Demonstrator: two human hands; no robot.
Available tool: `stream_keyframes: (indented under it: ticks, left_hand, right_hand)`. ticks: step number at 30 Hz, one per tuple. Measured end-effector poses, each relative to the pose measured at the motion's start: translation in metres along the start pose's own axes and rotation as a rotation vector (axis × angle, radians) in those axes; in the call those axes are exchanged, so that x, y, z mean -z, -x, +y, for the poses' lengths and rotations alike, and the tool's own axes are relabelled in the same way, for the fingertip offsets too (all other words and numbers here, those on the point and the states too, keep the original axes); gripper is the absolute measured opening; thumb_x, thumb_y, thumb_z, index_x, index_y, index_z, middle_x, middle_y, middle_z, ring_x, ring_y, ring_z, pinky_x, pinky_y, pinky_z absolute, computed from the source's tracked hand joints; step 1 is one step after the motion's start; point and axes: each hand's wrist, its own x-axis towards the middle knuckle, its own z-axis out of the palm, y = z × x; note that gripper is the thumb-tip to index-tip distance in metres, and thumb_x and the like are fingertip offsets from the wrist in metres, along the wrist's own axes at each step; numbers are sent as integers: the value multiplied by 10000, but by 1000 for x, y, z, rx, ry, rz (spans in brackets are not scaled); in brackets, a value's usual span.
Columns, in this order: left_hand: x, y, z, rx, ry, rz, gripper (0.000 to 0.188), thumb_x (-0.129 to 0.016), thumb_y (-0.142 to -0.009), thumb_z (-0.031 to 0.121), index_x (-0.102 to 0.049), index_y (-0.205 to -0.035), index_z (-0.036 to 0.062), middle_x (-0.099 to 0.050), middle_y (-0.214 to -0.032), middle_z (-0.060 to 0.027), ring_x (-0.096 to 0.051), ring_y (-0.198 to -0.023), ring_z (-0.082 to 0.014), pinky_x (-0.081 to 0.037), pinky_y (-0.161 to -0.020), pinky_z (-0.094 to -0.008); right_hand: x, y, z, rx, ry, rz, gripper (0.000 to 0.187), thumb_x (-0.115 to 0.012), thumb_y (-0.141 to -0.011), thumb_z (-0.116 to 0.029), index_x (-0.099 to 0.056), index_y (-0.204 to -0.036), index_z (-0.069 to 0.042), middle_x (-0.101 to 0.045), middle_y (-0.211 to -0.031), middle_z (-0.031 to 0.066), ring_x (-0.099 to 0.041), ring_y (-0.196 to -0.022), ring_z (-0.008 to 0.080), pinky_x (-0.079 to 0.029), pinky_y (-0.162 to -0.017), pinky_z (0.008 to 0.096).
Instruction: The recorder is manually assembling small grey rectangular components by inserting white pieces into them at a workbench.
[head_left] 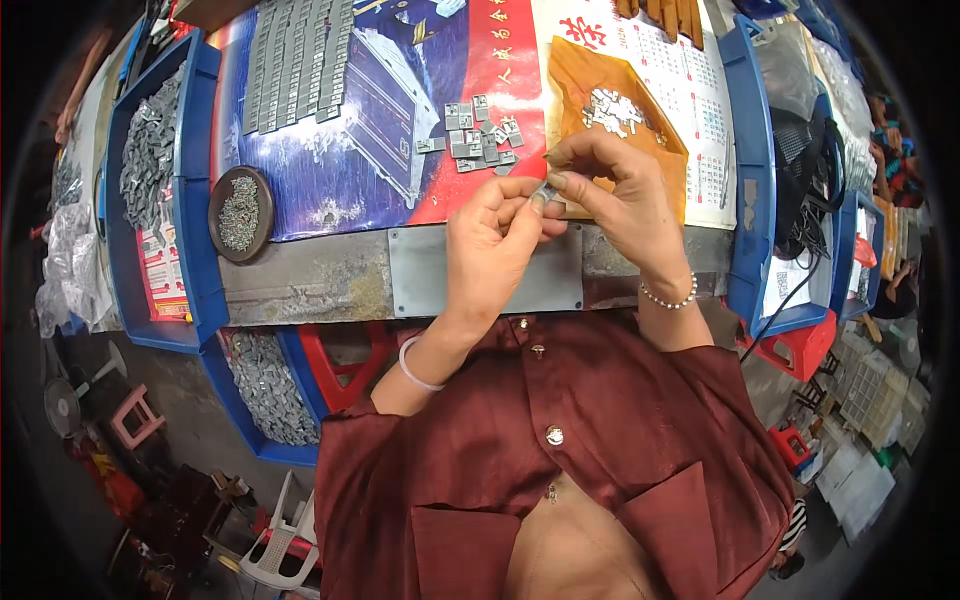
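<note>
Close together above the table's near edge, both of my hands are closed on one small grey part (544, 193). My left hand (492, 235) pinches it between thumb and fingers. From the other side my right hand (625, 190) grips it with thumb and forefinger. The fingers cover most of the part, so its exact kind is hidden. Just beyond my left hand lies a loose cluster of small grey square plastic pieces (480, 140). Behind my right hand, an orange-brown folded tray (575, 75) holds small white pieces (612, 112).
Rows of grey pieces (300, 65) lie at the far left. A round dark dish (222, 240) contains tiny metal parts. Blue bins (190, 180) of grey pieces stand leftward, one lower. Another blue bin (748, 170) with black cables borders the right side.
</note>
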Motion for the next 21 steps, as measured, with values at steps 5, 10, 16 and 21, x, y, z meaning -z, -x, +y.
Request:
stream_keyframes:
  ticks: [5,10,16,21]
  left_hand:
    - [-6,1,-4,-127,4,60,143,-531,-913,5,-561,-1041,-52,-684,-843,-103,-663,-740,-120,-531,-646,-231]
    - [-6,1,-12,-201,-45,75,133,-526,-911,-11,-558,-1033,-53,-684,-844,-101,-664,-759,-117,-537,-647,-234]
    - [0,1,-8,-153,47,48,138,-510,-921,-6,-552,-1044,-52,-681,-852,-103,-663,-763,-119,-540,-673,-229]
    - [0,5,-3,-102,116,13,147,-507,-935,19,-556,-1056,-48,-676,-874,-99,-661,-760,-118,-536,-688,-227]
  right_hand:
    - [-11,8,-4,-78,-91,100,122,-642,-818,4,-628,-939,14,-643,-809,73,-629,-740,137,-506,-659,260]
    - [-22,17,-14,202,337,216,122,-630,-804,11,-630,-926,2,-627,-791,114,-636,-727,227,-497,-643,307]
    - [-24,18,-12,258,354,219,123,-612,-815,15,-624,-938,10,-632,-817,133,-635,-756,255,-494,-677,326]
    - [-16,16,-9,82,22,175,104,-608,-853,-4,-617,-952,23,-638,-843,78,-627,-772,138,-488,-702,257]
